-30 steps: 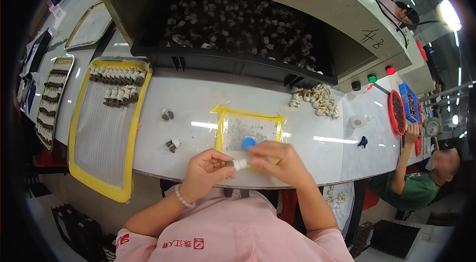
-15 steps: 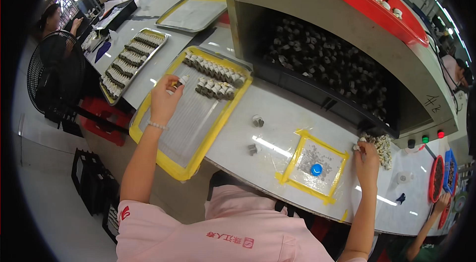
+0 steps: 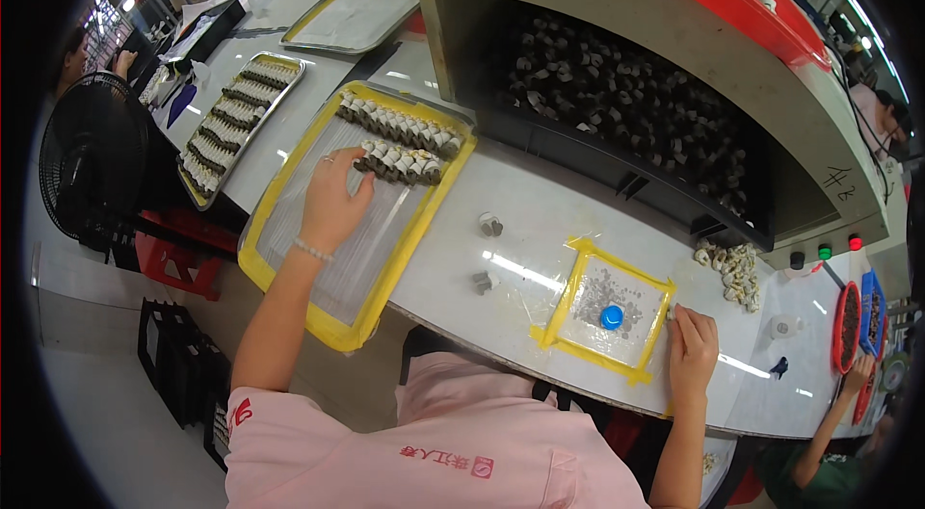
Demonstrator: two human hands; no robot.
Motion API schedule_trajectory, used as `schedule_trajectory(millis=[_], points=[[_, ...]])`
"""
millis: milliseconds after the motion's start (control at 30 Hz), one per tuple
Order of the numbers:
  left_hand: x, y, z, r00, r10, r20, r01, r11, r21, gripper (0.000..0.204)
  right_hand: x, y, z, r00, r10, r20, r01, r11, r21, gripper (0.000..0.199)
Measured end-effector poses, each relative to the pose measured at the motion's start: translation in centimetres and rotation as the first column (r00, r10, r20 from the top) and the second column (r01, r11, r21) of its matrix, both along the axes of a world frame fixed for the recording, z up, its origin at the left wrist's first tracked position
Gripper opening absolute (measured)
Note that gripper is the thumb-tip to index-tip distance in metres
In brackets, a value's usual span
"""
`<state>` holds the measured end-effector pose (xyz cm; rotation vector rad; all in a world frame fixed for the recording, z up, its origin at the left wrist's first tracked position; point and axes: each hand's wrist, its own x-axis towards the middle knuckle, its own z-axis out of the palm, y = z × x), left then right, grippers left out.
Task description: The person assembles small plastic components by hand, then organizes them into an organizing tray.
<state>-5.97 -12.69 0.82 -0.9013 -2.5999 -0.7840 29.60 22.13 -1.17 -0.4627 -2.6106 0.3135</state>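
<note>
My left hand [image 3: 334, 201] is over the yellow-taped tray [image 3: 258, 237], its thumb and fingers closed around a small white-and-dark part [image 3: 363, 165] at the left end of the shorter row. Just beyond it runs a longer row of the same white-topped dark parts [image 3: 397, 126]. To the right, my right hand [image 3: 693, 347] pinches a small whitish piece [image 3: 672, 313], mostly hidden by the fingertips. That hand is beside a yellow-taped square [image 3: 575, 305] on the table, where a blue cap [image 3: 611, 317] lies among small grey discs.
Two loose parts [image 3: 489, 224] stand between tray and square. A pile of whitish pieces [image 3: 732, 274] lies below the machine's buttons. The machine opening holds a black bin of dark parts [image 3: 626, 104]. A filled tray [image 3: 241, 124] and a fan [image 3: 92, 157] are left; a co-worker's hand [image 3: 858, 374] is far right.
My left hand has lowered its part to the end of the shorter row. My right hand has come away from the whitish pile, towards me and slightly left, to the taped square's edge.
</note>
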Motion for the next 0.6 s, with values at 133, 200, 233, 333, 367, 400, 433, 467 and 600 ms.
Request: schedule_trajectory(millis=[133,200,233,333,367,400,433,467,600], points=[[9.5,4.2,3.7,0.919,-0.318,0.233,0.304,0.948,0.093,0.038,0.2,-0.1,-0.3,0.995,-0.092,-0.026,0.085,0.975,-0.205,0.021],[12.6,5.1,3.2,0.875,-0.420,0.239,0.417,0.907,0.068,0.041,-0.1,-0.3,-0.2,0.989,-0.141,-0.041,0.122,0.945,-0.304,0.021],[13.7,5.5,2.5,0.877,-0.424,0.229,0.424,0.904,0.048,0.040,-0.2,-0.5,-0.1,0.992,-0.122,-0.032,0.104,0.934,-0.342,0.022],[14.4,6.2,-0.5,0.889,-0.418,0.185,0.426,0.905,-0.001,0.038,-0.8,-1.2,1.0,0.998,-0.018,-0.055,-0.007,0.904,-0.426,0.022],[14.3,6.3,-1.3,0.911,-0.385,0.144,0.395,0.917,-0.049,0.036,-1.3,-1.7,1.4,0.997,0.035,-0.064,-0.059,0.899,-0.434,0.022],[14.3,6.6,-1.4,0.916,-0.395,0.076,0.397,0.918,-0.016,0.029,-1.7,-2.2,2.0,0.998,0.016,-0.054,-0.037,0.905,-0.425,0.022],[14.4,6.9,-1.8,0.907,-0.413,0.081,0.414,0.910,-0.003,0.029,-2.2,-2.8,2.5,0.995,0.094,-0.043,-0.103,0.893,-0.437,0.021],[14.6,6.9,-2.1,0.901,-0.394,0.182,0.378,0.918,0.116,0.028,-2.8,-3.2,2.8,0.983,0.178,-0.037,-0.175,0.873,-0.454,0.021],[16.2,8.5,-1.5,0.705,-0.465,0.535,0.182,0.848,0.498,0.025,-4.1,-3.4,2.6,0.946,0.324,-0.007,-0.315,0.913,-0.260,0.022]])
